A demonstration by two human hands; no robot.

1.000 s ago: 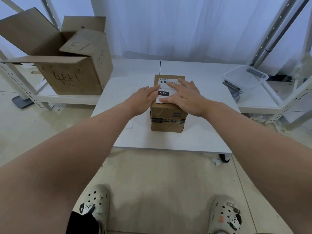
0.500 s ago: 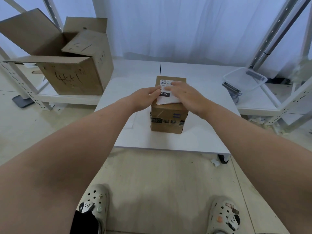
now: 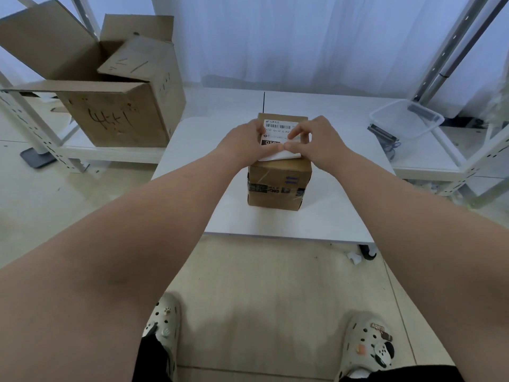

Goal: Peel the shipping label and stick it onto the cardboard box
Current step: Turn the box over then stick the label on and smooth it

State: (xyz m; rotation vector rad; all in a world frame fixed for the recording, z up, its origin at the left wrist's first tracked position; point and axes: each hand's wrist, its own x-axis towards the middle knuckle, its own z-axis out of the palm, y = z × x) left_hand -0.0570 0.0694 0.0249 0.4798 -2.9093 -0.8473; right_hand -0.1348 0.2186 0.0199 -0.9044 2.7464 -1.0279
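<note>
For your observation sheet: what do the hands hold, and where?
Both the left hand and right hand pinch the shipping label at its near edge.

Big open cardboard carton with scribbles sits on a low shelf way off to the left of the left hand. Clear plastic tub right of the right hand, white curtain behind.

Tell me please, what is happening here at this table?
A person stands at a white table with a small cardboard box on it. Both hands are on top of the box, working on a white shipping label that lies there. The left hand and right hand pinch the label's near edge, which looks lifted. The far part with the barcode lies flat on the box.
</note>
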